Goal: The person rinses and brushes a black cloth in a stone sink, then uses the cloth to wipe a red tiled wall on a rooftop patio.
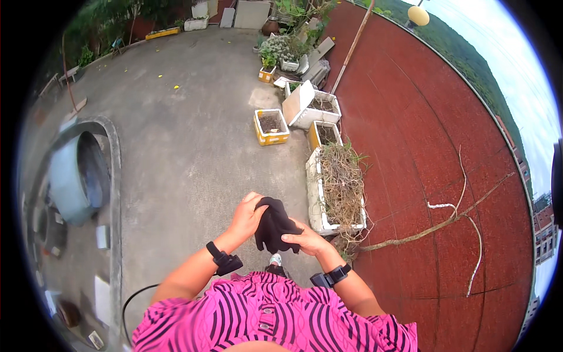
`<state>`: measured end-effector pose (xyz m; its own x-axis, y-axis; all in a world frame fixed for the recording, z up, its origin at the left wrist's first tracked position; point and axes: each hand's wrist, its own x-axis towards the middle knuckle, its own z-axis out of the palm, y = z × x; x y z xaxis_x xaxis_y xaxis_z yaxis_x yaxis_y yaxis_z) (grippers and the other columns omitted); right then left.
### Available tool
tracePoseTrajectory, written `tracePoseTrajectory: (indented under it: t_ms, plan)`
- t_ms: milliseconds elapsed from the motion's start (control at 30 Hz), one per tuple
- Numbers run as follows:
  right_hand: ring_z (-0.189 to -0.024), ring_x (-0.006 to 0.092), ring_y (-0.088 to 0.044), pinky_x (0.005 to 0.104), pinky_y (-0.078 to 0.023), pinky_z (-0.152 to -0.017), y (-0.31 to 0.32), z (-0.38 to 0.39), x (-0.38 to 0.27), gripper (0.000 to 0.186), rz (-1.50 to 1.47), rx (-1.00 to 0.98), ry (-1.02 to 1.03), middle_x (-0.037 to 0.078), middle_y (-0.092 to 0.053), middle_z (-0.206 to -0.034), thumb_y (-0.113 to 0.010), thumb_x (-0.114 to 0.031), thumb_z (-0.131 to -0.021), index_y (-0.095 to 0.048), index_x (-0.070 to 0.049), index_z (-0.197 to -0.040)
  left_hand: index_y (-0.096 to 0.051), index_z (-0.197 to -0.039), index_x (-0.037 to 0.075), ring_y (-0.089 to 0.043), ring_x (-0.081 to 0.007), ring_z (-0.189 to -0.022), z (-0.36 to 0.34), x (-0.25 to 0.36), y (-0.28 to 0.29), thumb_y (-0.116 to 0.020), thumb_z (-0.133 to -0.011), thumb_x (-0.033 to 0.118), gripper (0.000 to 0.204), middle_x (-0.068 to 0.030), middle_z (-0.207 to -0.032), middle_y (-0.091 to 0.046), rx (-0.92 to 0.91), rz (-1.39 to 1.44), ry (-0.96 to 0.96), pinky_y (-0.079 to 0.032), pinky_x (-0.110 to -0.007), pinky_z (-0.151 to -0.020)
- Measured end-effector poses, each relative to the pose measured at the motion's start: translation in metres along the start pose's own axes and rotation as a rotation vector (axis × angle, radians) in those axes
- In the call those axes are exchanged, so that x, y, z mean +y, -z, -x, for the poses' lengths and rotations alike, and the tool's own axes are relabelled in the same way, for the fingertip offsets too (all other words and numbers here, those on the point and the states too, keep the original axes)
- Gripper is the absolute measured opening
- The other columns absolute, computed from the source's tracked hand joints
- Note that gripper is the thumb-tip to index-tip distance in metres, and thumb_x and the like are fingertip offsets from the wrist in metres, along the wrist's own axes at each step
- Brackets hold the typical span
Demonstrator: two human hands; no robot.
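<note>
A crumpled piece of dark fabric (272, 226), with lobes along its lower edge like glove fingers, hangs between my two hands in front of my body. My left hand (246, 214) grips it at the upper left, fingers curled over the top. My right hand (306, 237) holds its lower right side, with the thumb pressed on the front of it. Both wrists wear black straps with small dark units. Below the fabric, one light shoe (275, 260) shows on the concrete.
Planter boxes with soil and dry plants (340, 188) line the foot of a red wall (422, 129) at right, where branches (446, 217) show. Concrete ground (176, 146) stretches ahead toward greenery. A curved ledge (114, 176) encloses a blue-grey tub (67, 176) at left.
</note>
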<state>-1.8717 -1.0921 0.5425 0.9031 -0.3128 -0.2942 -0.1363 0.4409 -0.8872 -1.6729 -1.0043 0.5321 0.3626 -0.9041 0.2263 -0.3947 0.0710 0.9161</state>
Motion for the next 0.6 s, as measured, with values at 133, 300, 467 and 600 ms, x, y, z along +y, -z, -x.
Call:
tracePoseTrajectory:
  t_ms: [133,300,467,600]
  plan:
    - [-0.108,0.0135,-0.054,0.0297,-0.042,-0.096,0.039,-0.036,-0.012,0.063,0.087,-0.105,-0.187,0.003,-0.06,-0.116,-0.076,-0.017,-0.079,-0.047,-0.004,-0.133,-0.062,-0.103,0.0,-0.062,-0.0337,-0.093,-0.054,-0.013,-0.001,-0.057,-0.089,0.007,0.016,-0.0178,-0.1,-0.064,0.03,-0.011,-0.117,-0.048,-0.036,-0.081]
    - [-0.12,0.0136,-0.046,0.0299,-0.035,-0.105,0.096,-0.088,-0.04,0.067,0.151,-0.113,-0.071,0.005,-0.054,-0.129,-0.076,-0.015,-0.077,-0.046,-0.001,-0.135,-0.062,-0.104,0.0,-0.064,-0.0243,-0.086,-0.132,-0.024,-0.004,-0.058,-0.088,0.007,0.017,-0.0145,-0.091,-0.066,0.04,0.119,0.034,-0.05,-0.034,-0.078]
    - [-0.11,0.0214,-0.059,0.0381,-0.05,-0.091,0.174,-0.146,-0.065,0.055,-0.135,-0.045,-0.124,0.01,-0.058,-0.124,-0.068,-0.021,-0.086,-0.048,-0.004,-0.134,-0.063,-0.103,0.001,-0.064,-0.0208,-0.084,-0.211,-0.026,-0.008,-0.06,-0.089,0.009,0.017,-0.0126,-0.088,-0.067,0.035,0.037,0.055,-0.05,-0.032,-0.078]
    - [-0.114,0.0242,-0.057,0.041,-0.047,-0.098,0.212,-0.183,-0.094,0.051,-0.442,-0.047,-0.154,0.011,-0.057,-0.127,-0.062,-0.027,-0.091,-0.048,-0.001,-0.133,-0.062,-0.109,0.002,-0.063,-0.0222,-0.085,-0.263,-0.06,-0.006,-0.067,-0.085,0.018,0.029,-0.0127,-0.092,-0.066,0.044,-0.037,0.042,-0.05,-0.032,-0.078]
